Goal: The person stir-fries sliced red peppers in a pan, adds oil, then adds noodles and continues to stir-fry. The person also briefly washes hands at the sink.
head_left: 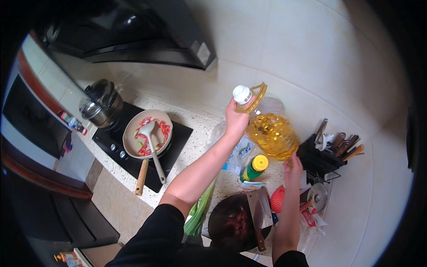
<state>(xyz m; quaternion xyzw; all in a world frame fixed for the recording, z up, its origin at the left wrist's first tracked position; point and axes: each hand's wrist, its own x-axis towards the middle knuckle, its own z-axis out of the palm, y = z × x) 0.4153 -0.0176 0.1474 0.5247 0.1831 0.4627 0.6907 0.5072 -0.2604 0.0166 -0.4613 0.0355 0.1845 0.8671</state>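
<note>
My left hand (237, 116) grips the neck and handle of a large clear bottle of yellow cooking oil (273, 135), its white cap (242, 94) on top. My right hand (293, 166) supports the tilted bottle at its base. On the induction cooktop (180, 140), a light frying pan (127, 140) with a wooden handle holds red meat slices and green pieces. A grey spatula (154, 150) lies across the pan. Near my body, a dark round board (222, 213) bears dark red meat, and a cleaver (260, 208) rests on its right side.
A green jar with a yellow lid (259, 163) stands below the bottle. At right is a black knife and utensil holder (313, 153). Green onions (201, 210) lie by my left arm. A lidded steel pot (106, 108) stands behind the pan, under the range hood (150, 50).
</note>
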